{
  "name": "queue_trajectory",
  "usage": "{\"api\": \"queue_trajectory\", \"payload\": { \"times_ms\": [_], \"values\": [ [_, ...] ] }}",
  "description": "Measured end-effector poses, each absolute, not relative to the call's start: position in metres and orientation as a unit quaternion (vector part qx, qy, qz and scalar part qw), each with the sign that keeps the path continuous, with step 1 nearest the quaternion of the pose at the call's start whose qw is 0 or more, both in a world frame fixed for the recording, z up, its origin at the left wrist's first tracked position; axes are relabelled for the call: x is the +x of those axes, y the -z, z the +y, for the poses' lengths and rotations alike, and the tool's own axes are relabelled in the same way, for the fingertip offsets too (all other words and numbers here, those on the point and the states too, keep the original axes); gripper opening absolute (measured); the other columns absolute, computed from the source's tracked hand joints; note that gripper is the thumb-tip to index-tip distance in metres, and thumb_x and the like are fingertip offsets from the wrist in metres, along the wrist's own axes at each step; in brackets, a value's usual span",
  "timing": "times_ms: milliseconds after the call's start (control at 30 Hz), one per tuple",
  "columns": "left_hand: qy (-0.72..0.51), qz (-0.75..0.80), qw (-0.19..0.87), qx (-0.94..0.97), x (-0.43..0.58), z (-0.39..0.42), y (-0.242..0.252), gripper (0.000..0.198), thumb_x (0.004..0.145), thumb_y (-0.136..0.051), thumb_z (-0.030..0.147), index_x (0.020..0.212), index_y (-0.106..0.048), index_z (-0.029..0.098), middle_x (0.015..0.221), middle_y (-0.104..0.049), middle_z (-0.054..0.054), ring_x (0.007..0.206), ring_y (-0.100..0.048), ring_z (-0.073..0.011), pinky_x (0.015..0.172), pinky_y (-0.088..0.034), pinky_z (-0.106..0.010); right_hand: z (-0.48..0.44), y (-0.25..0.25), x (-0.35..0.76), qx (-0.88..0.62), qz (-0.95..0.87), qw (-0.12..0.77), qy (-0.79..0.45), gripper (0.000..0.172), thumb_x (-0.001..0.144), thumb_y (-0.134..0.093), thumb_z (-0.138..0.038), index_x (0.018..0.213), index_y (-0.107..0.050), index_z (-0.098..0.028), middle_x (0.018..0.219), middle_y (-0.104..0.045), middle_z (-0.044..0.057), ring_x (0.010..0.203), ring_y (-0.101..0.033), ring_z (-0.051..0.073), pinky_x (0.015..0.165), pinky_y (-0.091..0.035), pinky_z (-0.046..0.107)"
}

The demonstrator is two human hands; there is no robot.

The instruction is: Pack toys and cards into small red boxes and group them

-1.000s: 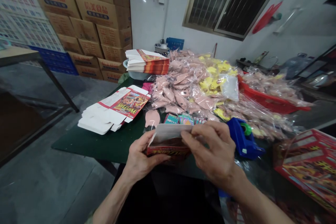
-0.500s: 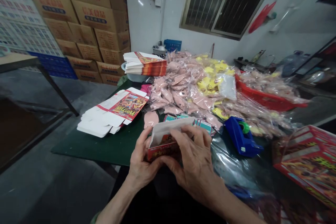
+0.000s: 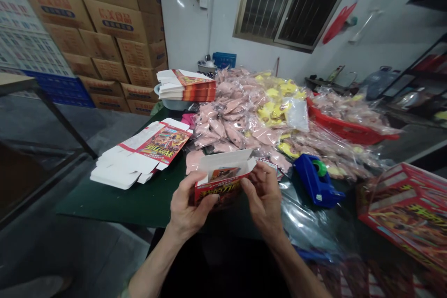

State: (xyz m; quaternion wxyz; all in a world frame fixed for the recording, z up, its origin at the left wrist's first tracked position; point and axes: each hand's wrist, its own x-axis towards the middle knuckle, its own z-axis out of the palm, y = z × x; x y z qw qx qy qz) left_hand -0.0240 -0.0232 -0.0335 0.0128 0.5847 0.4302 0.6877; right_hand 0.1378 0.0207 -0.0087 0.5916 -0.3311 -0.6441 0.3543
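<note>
Between my hands is a small red printed carton [image 3: 226, 188] with yellow lettering, its white top flap raised. A colourful printed piece shows inside the opening. My left hand [image 3: 190, 200] wraps the carton's left end, thumb across the front. My right hand [image 3: 263, 195] grips the right end, thumb at the front top edge and fingers behind. Just beyond the carton lie a pink packet [image 3: 194, 162] and some cards [image 3: 268, 164], partly hidden by my right hand. Flat unfolded cartons [image 3: 139, 151] are stacked to the left on the green table [image 3: 104, 205].
Bagged pink and yellow pieces [image 3: 240, 111] are heaped across the back. A blue tape dispenser [image 3: 316, 184] stands right of my hands, near a large red box [image 3: 408, 214]. Behind are a red basket [image 3: 349, 125] and more stacked cartons [image 3: 186, 86].
My right hand has moved from over the carton's opening to its right end. The carton now shows more of its front and the printed piece inside. The view has shifted slightly.
</note>
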Motion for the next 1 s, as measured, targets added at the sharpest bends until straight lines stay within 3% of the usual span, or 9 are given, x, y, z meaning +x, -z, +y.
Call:
{"api": "queue_trajectory", "payload": {
  "times_ms": [133, 300, 433, 500, 567, 633, 700, 833, 1000],
  "values": [
    [-0.700, 0.449, 0.022, 0.555, -0.026, -0.027, 0.016, 0.017, 0.083, -0.057, 0.021, 0.096, -0.068, 0.018, 0.101, -0.071, -0.006, 0.097, -0.065, -0.0189, 0.085, -0.051, -0.027, 0.029, 0.017, 0.133, -0.287, -0.669, 0.613, -0.306, 0.037, 0.086, -0.055, -0.022, 0.122, -0.046, -0.024, 0.115, -0.057, 0.009, 0.103, -0.058, 0.019, 0.089, -0.048, 0.040],
    [-0.784, 0.425, 0.121, 0.436, -0.019, -0.017, 0.008, 0.013, 0.073, -0.070, 0.017, 0.084, -0.073, 0.022, 0.094, -0.073, -0.002, 0.085, -0.068, -0.0139, 0.075, -0.052, -0.020, 0.029, 0.004, 0.147, -0.249, -0.755, 0.578, -0.186, 0.023, 0.085, -0.052, -0.015, 0.105, -0.058, -0.025, 0.097, -0.056, 0.004, 0.094, -0.055, 0.018, 0.083, -0.047, 0.037],
    [-0.825, 0.378, 0.241, 0.343, -0.012, -0.014, -0.002, 0.011, 0.063, -0.079, 0.023, 0.072, -0.074, 0.021, 0.086, -0.072, -0.001, 0.078, -0.066, -0.0116, 0.071, -0.052, -0.019, 0.021, -0.010, 0.153, -0.244, -0.764, 0.571, -0.175, 0.019, 0.085, -0.050, -0.010, 0.091, -0.062, -0.024, 0.100, -0.055, 0.004, 0.092, -0.055, 0.016, 0.077, -0.047, 0.031],
    [-0.825, 0.365, 0.284, 0.323, -0.012, -0.015, -0.009, 0.011, 0.059, -0.081, 0.023, 0.067, -0.072, 0.020, 0.082, -0.070, 0.000, 0.074, -0.065, -0.0093, 0.069, -0.051, -0.017, 0.018, -0.013, 0.152, -0.256, -0.739, 0.587, -0.210, 0.020, 0.085, -0.052, -0.010, 0.095, -0.060, -0.025, 0.096, -0.057, 0.003, 0.089, -0.057, 0.014, 0.076, -0.048, 0.029],
    [-0.814, 0.350, 0.338, 0.319, -0.014, -0.017, -0.016, 0.016, 0.059, -0.081, 0.021, 0.072, -0.072, 0.020, 0.078, -0.069, 0.001, 0.070, -0.063, -0.0078, 0.066, -0.050, -0.016, 0.017, -0.014, 0.150, -0.269, -0.696, 0.604, -0.281, 0.031, 0.084, -0.055, -0.013, 0.111, -0.052, -0.028, 0.092, -0.058, 0.001, 0.082, -0.058, 0.013, 0.073, -0.049, 0.028],
    [-0.793, 0.337, 0.393, 0.322, -0.018, -0.019, -0.023, 0.033, 0.059, -0.081, 0.021, 0.090, -0.070, 0.023, 0.077, -0.068, 0.001, 0.070, -0.062, -0.0087, 0.067, -0.050, -0.018, 0.018, -0.013, 0.150, -0.280, -0.679, 0.585, -0.344, 0.044, 0.084, -0.056, -0.017, 0.124, -0.043, -0.030, 0.095, -0.058, 0.001, 0.081, -0.059, 0.014, 0.073, -0.050, 0.029],
    [-0.771, 0.331, 0.431, 0.332, -0.021, -0.019, -0.028, 0.046, 0.058, -0.081, 0.022, 0.102, -0.066, 0.023, 0.080, -0.067, -0.001, 0.073, -0.062, -0.0115, 0.069, -0.051, -0.021, 0.019, -0.013, 0.152, -0.279, -0.702, 0.547, -0.362, 0.040, 0.086, -0.056, -0.020, 0.124, -0.045, -0.028, 0.100, -0.058, 0.004, 0.087, -0.059, 0.015, 0.077, -0.050, 0.031],
    [-0.755, 0.325, 0.431, 0.373, -0.024, -0.017, -0.028, 0.022, 0.062, -0.078, 0.021, 0.082, -0.069, 0.019, 0.079, -0.067, -0.002, 0.070, -0.061, -0.0118, 0.066, -0.050, -0.022, 0.017, -0.014, 0.152, -0.263, -0.730, 0.552, -0.304, 0.020, 0.087, -0.052, -0.017, 0.106, -0.055, -0.025, 0.097, -0.059, 0.004, 0.089, -0.058, 0.016, 0.076, -0.049, 0.031],
    [-0.767, 0.309, 0.371, 0.424, -0.027, -0.015, -0.019, 0.012, 0.066, -0.075, 0.019, 0.070, -0.063, 0.019, 0.081, -0.064, -0.003, 0.082, -0.061, -0.0164, 0.077, -0.049, -0.031, 0.011, -0.020, 0.153, -0.256, -0.751, 0.572, -0.207, 0.021, 0.084, -0.052, -0.009, 0.098, -0.059, -0.023, 0.097, -0.059, 0.004, 0.092, -0.058, 0.016, 0.081, -0.048, 0.034]
  ]
}}
